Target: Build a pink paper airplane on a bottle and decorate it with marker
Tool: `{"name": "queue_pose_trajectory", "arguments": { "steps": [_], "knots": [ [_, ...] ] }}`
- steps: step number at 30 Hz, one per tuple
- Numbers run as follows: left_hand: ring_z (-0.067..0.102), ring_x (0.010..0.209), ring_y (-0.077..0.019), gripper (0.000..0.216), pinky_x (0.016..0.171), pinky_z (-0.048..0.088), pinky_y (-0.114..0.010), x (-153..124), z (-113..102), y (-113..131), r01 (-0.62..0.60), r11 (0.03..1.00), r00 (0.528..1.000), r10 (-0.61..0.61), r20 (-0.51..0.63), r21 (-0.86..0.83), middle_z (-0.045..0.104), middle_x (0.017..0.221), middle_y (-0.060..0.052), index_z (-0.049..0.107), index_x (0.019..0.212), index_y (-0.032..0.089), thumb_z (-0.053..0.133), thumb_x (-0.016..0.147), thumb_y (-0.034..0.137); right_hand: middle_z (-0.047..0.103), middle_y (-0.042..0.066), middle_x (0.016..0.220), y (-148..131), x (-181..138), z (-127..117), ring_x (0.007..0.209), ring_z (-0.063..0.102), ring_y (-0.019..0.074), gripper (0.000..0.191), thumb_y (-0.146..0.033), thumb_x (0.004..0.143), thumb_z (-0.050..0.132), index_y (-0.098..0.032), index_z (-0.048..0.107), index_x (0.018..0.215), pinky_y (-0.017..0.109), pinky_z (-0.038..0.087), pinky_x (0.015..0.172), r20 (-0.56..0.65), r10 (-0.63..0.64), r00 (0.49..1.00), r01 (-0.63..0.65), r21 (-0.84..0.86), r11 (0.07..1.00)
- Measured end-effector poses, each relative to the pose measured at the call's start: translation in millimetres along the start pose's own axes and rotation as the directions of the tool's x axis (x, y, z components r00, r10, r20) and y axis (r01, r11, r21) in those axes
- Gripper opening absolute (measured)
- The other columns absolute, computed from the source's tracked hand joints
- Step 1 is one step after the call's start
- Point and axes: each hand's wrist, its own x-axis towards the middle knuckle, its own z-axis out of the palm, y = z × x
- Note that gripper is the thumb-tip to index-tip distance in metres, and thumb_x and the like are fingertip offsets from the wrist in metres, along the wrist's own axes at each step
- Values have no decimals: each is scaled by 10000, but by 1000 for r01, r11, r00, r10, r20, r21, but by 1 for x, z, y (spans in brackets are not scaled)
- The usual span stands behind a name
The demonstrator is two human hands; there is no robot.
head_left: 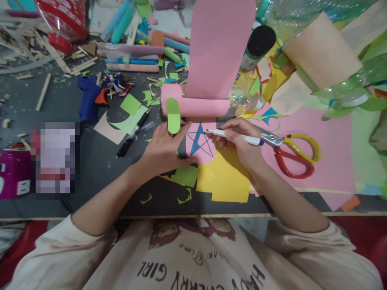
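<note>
My left hand lies flat with fingers spread, pressing down a small pink paper piece that bears a blue drawn star. My right hand pinches a white marker pen with a blue end, its tip touching the star's upper right point. The pink piece rests on yellow paper. Just behind it lies a pink paper roll with a green paper tab stuck on it.
Red and yellow scissors lie right of my right hand on a pink sheet. A black marker, a blue glue gun, paper scraps, wooden sticks, coloured rolls, a bottle and a beige roll crowd the table.
</note>
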Motion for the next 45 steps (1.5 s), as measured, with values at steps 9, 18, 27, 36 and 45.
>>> {"name": "queue_pose_trajectory", "arguments": {
  "steps": [9,18,27,36,45],
  "knots": [
    [511,1307,-435,855,1109,389,-547,0,-1,1,1,1000,1000,-2,-11,-9,554,1395,-258,445,1493,78,651,848,600,682,-27,602,4,-11,7,531,641,138,304,-526,814,746,-241,649,769,297,522,537,88,27,996,-22,-56,998],
    [510,1303,-442,848,1102,394,-556,-1,-2,3,14,1000,1000,-14,-9,-5,555,1392,-255,453,1497,93,648,842,596,688,-25,605,5,-9,6,540,639,142,224,-430,827,745,-231,659,771,295,508,539,91,24,996,-17,-77,997],
    [506,1310,-432,859,1103,393,-545,-1,0,1,9,1000,1000,-10,-24,-20,558,1393,-252,451,1491,89,644,838,612,714,-11,645,0,-11,5,595,666,158,172,-339,811,730,-240,658,690,295,544,563,139,47,989,-27,-143,989],
    [510,1307,-435,871,1102,392,-544,0,-1,2,24,1000,1000,-24,1,-17,553,1396,-258,453,1492,86,650,835,623,711,3,643,3,-12,2,577,642,148,158,-330,800,735,-211,695,705,266,489,523,187,35,982,0,-186,982],
    [525,1289,-429,863,1092,406,-528,-1,0,1,11,1000,1000,-11,-8,8,566,1390,-245,460,1489,87,619,846,639,725,1,660,4,-10,0,605,675,157,146,-317,818,730,-215,690,722,282,526,567,201,27,979,-3,-120,993]
  ]
}}
